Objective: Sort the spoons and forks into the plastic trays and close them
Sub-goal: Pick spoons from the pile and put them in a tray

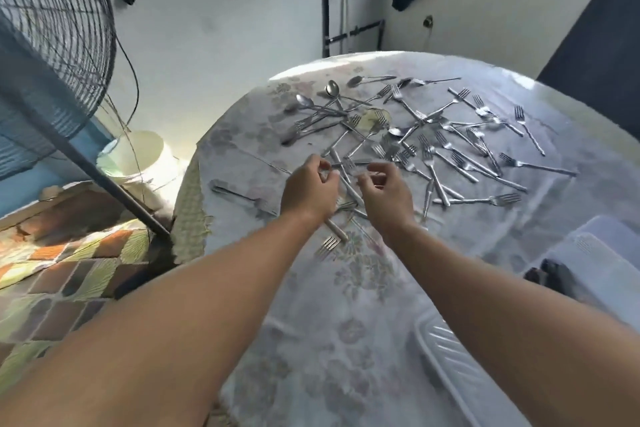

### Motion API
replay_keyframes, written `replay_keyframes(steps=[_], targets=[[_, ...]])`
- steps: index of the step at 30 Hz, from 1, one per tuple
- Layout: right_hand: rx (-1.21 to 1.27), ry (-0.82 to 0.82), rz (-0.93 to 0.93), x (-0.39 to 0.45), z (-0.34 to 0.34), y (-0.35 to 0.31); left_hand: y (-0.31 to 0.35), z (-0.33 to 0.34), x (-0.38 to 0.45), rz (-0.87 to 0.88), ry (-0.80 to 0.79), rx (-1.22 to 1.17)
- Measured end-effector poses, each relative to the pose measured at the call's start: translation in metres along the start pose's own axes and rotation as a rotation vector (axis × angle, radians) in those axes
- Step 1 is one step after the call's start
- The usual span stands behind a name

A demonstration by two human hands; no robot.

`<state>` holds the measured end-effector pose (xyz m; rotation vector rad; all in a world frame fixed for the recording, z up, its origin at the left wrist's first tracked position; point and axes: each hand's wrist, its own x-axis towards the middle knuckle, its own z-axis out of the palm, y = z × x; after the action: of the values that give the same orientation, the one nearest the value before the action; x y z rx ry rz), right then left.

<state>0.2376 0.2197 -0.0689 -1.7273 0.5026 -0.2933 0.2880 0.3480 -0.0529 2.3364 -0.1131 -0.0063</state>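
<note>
Several steel forks (pixel 460 163) and spoons (pixel 332 89) lie scattered and crossed over the far half of a round table with a floral cloth (pixel 311 322). My left hand (pixel 310 189) hovers over the near edge of the pile, its fingers curled toward the thumb beside a fork handle (pixel 346 177); whether it grips the handle is hidden. My right hand (pixel 384 194) is just to its right, fingers bent and apart, with nothing visible in it. Another fork (pixel 329 243) lies under my left wrist. A ribbed clear plastic tray (pixel 450 357) sits at the near right, a second one (pixel 595 253) behind it.
A big standing fan (pixel 52 28) leans at the left, with a pale bucket (pixel 138 156) and a patterned mat (pixel 69 270) on the floor below. The table's left edge (pixel 194 191) drops off close to a lone fork (pixel 239 196). A dark object (pixel 550 274) lies by the far tray.
</note>
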Motion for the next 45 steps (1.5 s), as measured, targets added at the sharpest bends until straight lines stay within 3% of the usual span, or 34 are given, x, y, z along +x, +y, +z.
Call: replay_keyframes(steps=[9, 18, 23, 35, 39, 45], targets=[[-0.246, 0.158, 0.022, 0.05, -0.021, 0.008, 0.008, 0.027, 0.053, 0.063, -0.081, -0.046], [-0.573, 0.064, -0.096, 0.142, -0.039, 0.02, 0.031, 0.079, 0.111, 0.077, -0.11, -0.042], [-0.782, -0.005, -0.124, 0.192, -0.031, 0.022, 0.033, 0.101, 0.149, 0.188, -0.169, 0.03], [-1.432, -0.009, -0.114, 0.302, -0.022, 0.04, -0.031, 0.103, 0.244, 0.164, -0.174, 0.106], [-1.447, 0.023, -0.038, 0.318, -0.019, 0.046, -0.048, 0.092, 0.274, 0.123, -0.116, 0.121], [-1.519, -0.04, -0.085, 0.325, -0.015, 0.043, -0.072, 0.091, 0.29, 0.07, -0.099, 0.15]])
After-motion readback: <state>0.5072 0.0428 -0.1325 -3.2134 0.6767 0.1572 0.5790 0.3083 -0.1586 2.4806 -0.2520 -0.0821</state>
